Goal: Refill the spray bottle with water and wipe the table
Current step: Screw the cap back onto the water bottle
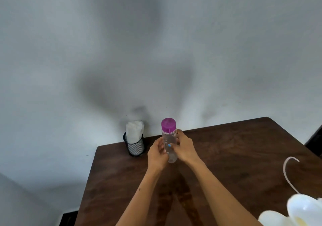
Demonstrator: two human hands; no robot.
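Observation:
A clear plastic water bottle with a purple cap stands upright near the far edge of the dark wooden table. My right hand grips its body from the right, thumb across the front. My left hand is at the bottle's left side with fingers loosely curled beside it; contact is unclear. A white rolled cloth stands in a black mesh cup to the left of the bottle. White plastic parts with a thin curved tube lie at the table's near right corner, cut off by the frame edge.
A plain grey wall rises right behind the table. The table's left edge runs close to the mesh cup. A dark object shows past the table's right edge.

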